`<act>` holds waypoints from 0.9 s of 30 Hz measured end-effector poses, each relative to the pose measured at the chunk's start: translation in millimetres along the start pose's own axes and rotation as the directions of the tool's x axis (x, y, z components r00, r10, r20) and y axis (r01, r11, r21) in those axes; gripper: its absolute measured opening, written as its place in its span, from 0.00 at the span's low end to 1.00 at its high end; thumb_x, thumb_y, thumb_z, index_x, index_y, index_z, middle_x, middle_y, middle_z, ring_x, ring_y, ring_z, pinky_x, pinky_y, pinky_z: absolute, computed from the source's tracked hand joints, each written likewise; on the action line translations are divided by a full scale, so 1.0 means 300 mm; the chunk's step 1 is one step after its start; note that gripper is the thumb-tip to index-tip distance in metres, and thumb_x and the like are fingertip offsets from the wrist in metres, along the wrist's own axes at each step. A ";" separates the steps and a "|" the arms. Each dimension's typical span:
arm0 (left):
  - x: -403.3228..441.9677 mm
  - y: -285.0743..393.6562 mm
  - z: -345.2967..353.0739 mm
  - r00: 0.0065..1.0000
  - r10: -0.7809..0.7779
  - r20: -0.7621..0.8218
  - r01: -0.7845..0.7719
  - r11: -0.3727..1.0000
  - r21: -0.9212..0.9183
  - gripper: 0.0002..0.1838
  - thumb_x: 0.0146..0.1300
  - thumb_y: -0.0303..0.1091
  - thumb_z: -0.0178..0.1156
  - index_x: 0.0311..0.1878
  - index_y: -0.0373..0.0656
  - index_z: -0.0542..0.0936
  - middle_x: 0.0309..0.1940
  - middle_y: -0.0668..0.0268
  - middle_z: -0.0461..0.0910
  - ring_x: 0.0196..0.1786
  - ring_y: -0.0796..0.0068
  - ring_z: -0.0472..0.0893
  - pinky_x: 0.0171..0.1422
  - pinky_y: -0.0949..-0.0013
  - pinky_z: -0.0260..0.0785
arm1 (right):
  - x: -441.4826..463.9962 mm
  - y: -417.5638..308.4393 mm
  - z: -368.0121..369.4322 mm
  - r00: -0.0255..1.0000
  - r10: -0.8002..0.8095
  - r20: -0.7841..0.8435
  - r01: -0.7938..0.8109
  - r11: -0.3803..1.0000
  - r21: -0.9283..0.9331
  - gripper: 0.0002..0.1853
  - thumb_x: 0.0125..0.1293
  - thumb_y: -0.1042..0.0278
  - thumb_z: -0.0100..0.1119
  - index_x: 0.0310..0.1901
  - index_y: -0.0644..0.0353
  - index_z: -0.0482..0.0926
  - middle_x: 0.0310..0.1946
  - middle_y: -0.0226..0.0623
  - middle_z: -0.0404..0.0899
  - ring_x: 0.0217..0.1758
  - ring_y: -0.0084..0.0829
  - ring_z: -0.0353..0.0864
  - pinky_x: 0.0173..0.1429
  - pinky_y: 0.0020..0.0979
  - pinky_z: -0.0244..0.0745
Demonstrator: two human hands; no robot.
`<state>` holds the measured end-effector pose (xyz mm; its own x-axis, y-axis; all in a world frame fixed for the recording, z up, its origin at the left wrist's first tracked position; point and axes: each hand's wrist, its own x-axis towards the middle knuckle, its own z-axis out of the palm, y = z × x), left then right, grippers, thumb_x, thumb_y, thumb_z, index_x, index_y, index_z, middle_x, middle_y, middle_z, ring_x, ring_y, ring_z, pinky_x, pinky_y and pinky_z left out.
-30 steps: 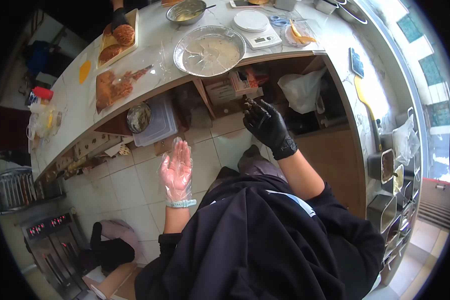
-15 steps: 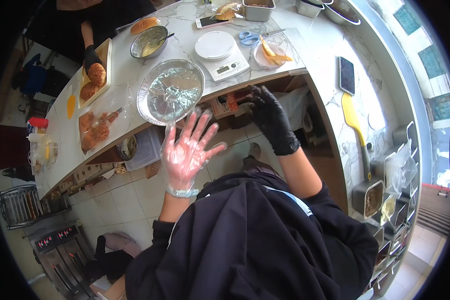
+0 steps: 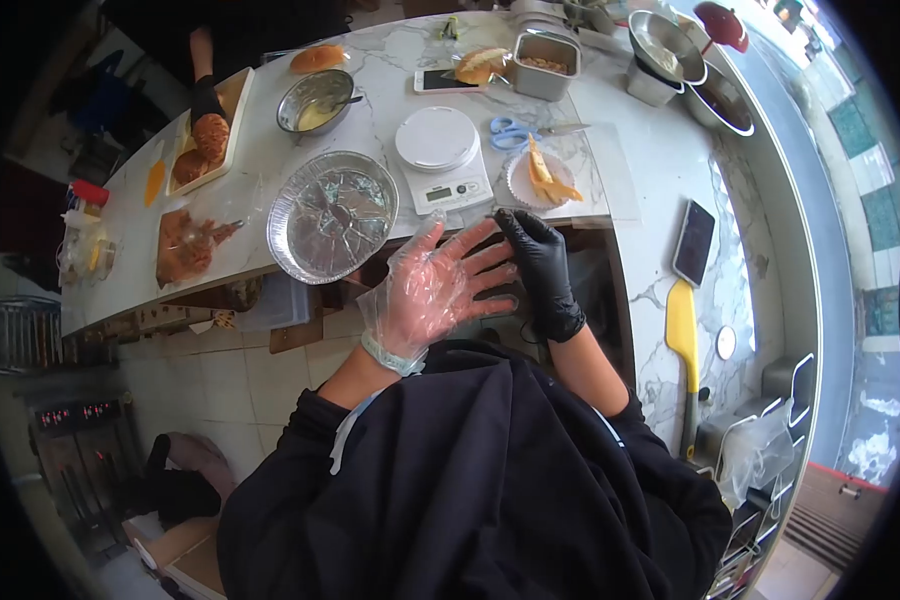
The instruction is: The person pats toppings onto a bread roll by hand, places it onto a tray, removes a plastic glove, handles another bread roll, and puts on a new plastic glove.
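My left hand (image 3: 442,285), in a clear plastic glove, has its fingers spread and nothing in it, just in front of the counter edge. Beside it on the right, my right hand (image 3: 538,265) wears a black glove. Its fingers are pressed together at the tips, close to the left fingertips; whatever they may pinch is too small to make out. Beyond my hands are a round foil pan (image 3: 332,217), a white kitchen scale (image 3: 438,150) and a paper cup liner with orange-yellow pieces (image 3: 545,180).
Blue scissors (image 3: 510,133), a phone (image 3: 694,243) and a yellow spatula (image 3: 682,335) lie on the counter. A metal bowl (image 3: 317,103) stands behind the pan. At the far left, a co-worker's black-gloved hand (image 3: 206,97) touches bread in a tray (image 3: 235,125).
The view has shifted. My left hand has moved up and right with its fingers spreading, and now sits close to my right hand. The right fingers have drawn together.
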<state>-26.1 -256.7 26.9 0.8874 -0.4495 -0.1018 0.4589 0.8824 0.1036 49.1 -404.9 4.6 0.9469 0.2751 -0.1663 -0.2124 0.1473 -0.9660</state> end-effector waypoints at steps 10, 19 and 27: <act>-0.013 0.051 0.038 0.998 0.059 0.016 -0.061 0.959 0.278 0.32 0.72 0.52 0.37 0.75 0.55 0.45 0.74 0.66 0.46 0.75 0.66 0.50 0.73 0.43 0.47 | 0.152 0.034 -0.001 0.933 -0.239 -0.270 0.264 0.963 0.058 0.11 0.65 0.71 0.58 0.43 0.68 0.82 0.36 0.33 0.84 0.37 0.17 0.77 0.44 0.20 0.69; -0.072 0.167 0.080 0.988 0.003 0.152 -0.101 0.760 0.642 0.33 0.73 0.51 0.35 0.75 0.49 0.41 0.76 0.62 0.38 0.77 0.62 0.44 0.75 0.52 0.48 | 0.142 -0.081 0.032 0.955 -0.018 -0.297 0.146 0.898 0.415 0.11 0.65 0.68 0.60 0.44 0.66 0.81 0.31 0.26 0.78 0.33 0.16 0.73 0.39 0.18 0.68; -0.068 0.206 0.115 0.993 0.118 0.029 -0.121 0.933 0.340 0.32 0.73 0.50 0.33 0.74 0.43 0.46 0.73 0.53 0.49 0.74 0.55 0.52 0.74 0.51 0.48 | 0.172 -0.073 -0.038 0.938 -0.164 -0.306 0.277 0.883 0.378 0.12 0.69 0.63 0.54 0.48 0.61 0.77 0.36 0.30 0.78 0.37 0.18 0.77 0.39 0.21 0.74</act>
<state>-14.2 -197.9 69.6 0.9361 -0.3465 -0.0599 0.3357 0.8301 0.4453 105.4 -404.8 14.8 0.9967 -0.0565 -0.0584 -0.0162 0.5659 -0.8243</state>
